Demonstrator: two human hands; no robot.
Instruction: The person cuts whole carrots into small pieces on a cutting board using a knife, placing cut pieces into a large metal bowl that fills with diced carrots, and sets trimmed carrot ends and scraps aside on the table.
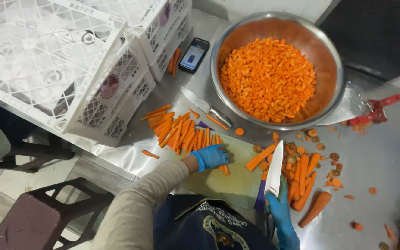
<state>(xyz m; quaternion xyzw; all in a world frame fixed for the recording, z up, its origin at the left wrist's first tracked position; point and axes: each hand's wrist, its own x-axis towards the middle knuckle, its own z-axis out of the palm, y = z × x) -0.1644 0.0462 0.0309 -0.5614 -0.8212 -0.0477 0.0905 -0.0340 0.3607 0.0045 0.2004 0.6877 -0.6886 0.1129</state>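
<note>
blue gloves on left hand [212,156] and right hand [281,210], beige sleeve, dark apron.
</note>
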